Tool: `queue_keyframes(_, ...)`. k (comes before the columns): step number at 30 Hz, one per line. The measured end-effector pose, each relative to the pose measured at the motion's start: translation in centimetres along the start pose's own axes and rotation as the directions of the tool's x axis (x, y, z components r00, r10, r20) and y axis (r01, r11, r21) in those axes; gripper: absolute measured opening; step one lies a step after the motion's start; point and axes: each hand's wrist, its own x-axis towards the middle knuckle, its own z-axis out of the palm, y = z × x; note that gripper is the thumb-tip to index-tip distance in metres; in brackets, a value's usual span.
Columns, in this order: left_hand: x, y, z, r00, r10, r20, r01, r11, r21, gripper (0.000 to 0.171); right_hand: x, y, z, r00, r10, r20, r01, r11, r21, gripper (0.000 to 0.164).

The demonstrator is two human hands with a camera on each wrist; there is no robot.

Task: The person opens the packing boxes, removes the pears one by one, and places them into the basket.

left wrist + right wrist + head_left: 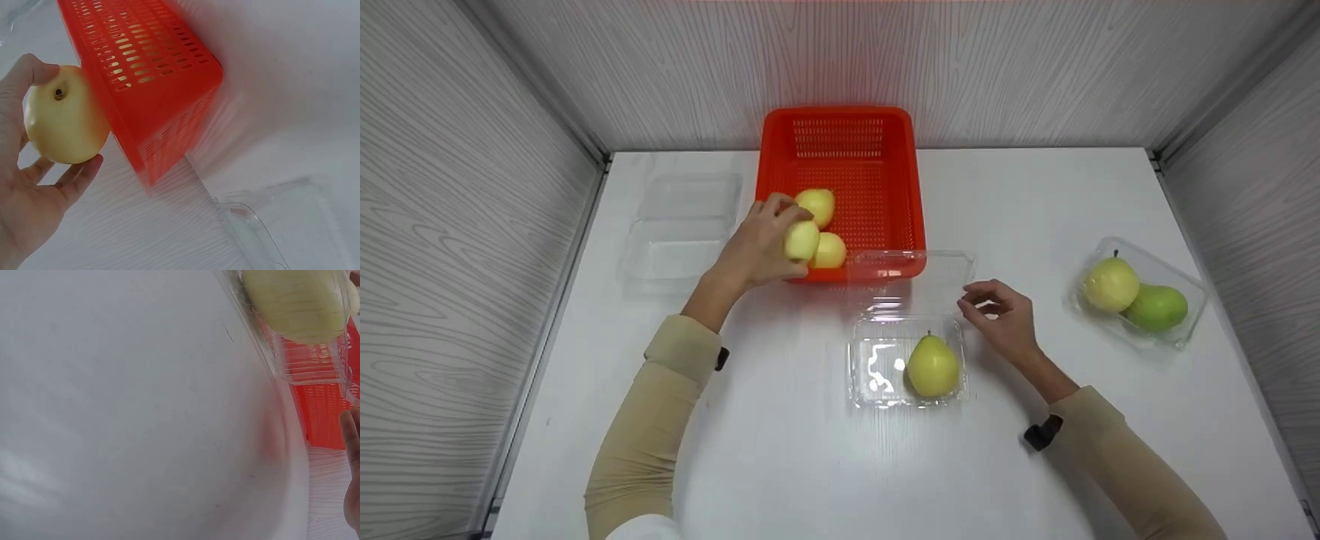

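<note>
My left hand (756,244) grips a pale yellow pear (801,241) over the front left edge of the red basket (885,187). The left wrist view shows thumb and fingers round this pear (64,121), its dark-centred end facing the camera. Two more yellow pears, one behind (817,205) and one beside it (831,251), lie in the basket. In front stands a clear clamshell box (877,375) with its lid (949,281) raised back over the basket's edge; one yellow-green pear (933,367) sits in its right half. My right hand (1003,315), fingers loosely bent, is right at the lid's edge.
On the right, a clear box (1185,330) holds a yellow pear (1111,285) and a green fruit (1157,307). Another clear clamshell (682,255) lies unfolded at the left. Wood-patterned walls (997,67) close in the white table at the back and sides.
</note>
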Motion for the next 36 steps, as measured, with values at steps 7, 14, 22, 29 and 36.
queue_keyframes(7,1.7,-0.7,0.2,0.995,-0.038,0.089,0.034,0.998,0.045,0.061,0.0,-0.2,0.2,1.000,0.019,-0.012,-0.019,1.000,-0.003,0.022)
queue_keyframes(14,2.8,-1.2,0.4,0.978,-0.117,0.171,0.102,0.990,0.095,0.065,0.0,-0.2,0.3,1.000,0.019,-0.021,-0.019,1.000,-0.022,0.023)
queue_keyframes(22,3.4,-1.2,0.9,0.967,-0.146,0.209,0.121,0.984,0.129,0.062,0.0,-0.3,0.2,1.000,0.029,-0.009,-0.030,0.999,-0.024,0.023)
queue_keyframes(29,3.6,-1.4,2.0,0.949,-0.174,0.263,0.141,0.980,0.140,0.057,-0.1,0.1,0.2,1.000,0.015,-0.009,-0.016,1.000,-0.017,0.024)
queue_keyframes(36,3.7,-0.8,2.1,0.950,-0.149,0.274,0.111,0.982,0.151,0.058,0.0,0.2,0.1,1.000,0.003,-0.004,-0.003,1.000,-0.013,0.023)
